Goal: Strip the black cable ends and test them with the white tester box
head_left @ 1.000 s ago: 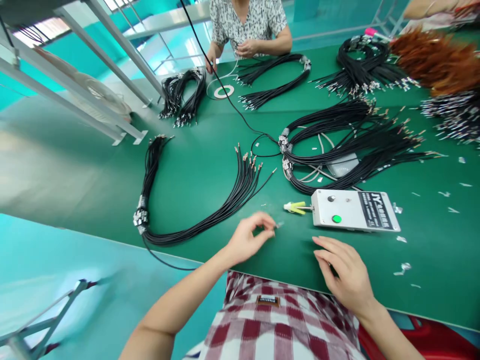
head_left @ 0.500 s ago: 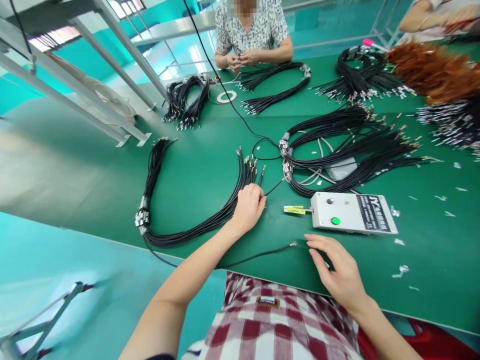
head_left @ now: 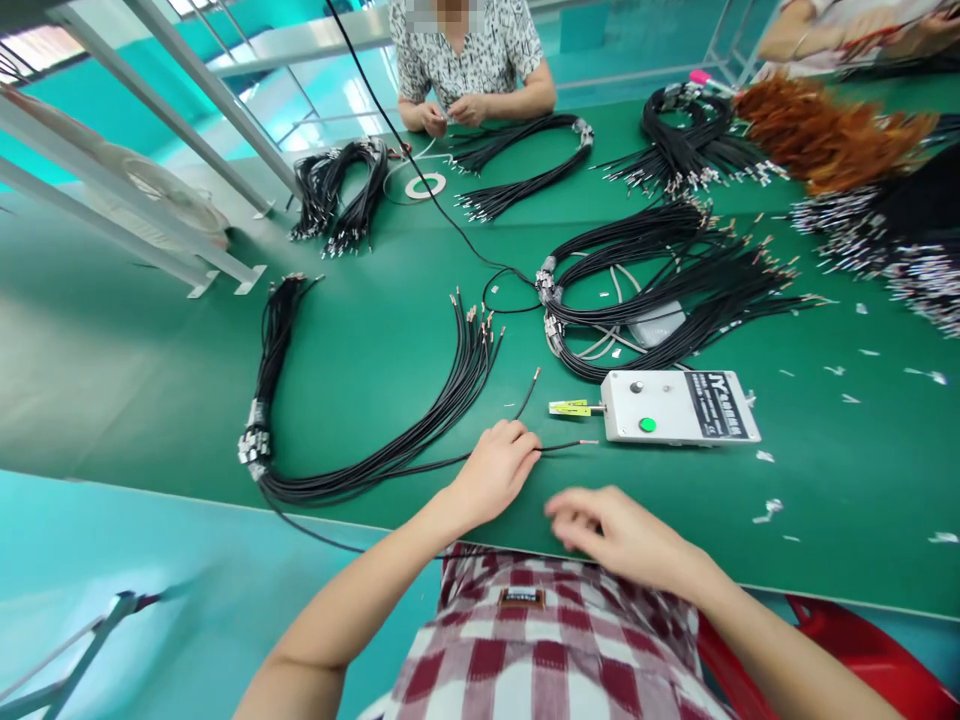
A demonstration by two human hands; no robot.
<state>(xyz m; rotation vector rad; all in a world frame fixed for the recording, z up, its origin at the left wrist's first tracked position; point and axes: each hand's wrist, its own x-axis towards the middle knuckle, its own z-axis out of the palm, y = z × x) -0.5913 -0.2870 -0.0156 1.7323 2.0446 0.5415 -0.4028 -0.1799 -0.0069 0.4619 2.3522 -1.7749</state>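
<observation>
While the left hand (head_left: pixel 496 468) pinches a black cable (head_left: pixel 562 446), the blurred right hand (head_left: pixel 619 532) seems loosely open.

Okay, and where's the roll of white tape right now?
In the head view, the white tape roll lies flat on the far side of the green table, left of centre, just right of the leftmost far cable bundle.

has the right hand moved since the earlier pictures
Yes, the right hand has shifted left: its fingertips were near the left end of the white box and now are well past it.
</observation>
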